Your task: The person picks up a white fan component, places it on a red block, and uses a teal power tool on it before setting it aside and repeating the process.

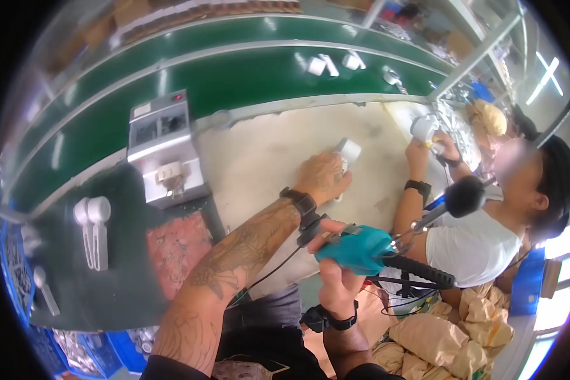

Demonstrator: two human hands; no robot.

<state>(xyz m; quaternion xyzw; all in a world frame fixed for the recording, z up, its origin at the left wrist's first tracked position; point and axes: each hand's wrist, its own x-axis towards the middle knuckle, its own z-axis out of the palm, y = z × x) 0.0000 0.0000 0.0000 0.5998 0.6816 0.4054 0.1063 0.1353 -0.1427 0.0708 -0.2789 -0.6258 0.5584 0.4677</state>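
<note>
A white part is pinned on the beige surface under the closed left hand — a teal electric screwdriver is gripped by the right hand, nearer the body.

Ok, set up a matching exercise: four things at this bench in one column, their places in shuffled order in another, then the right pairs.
Things:
1. teal power tool
2. small white part
3. grey metal machine
4. pair of white handled parts

Places:
A. lying on the dark mat at the left
B. held in the right hand
C. under the left hand on the beige bench top
D. standing beside the green conveyor belt

Pairs: 1-B, 2-C, 3-D, 4-A
</note>
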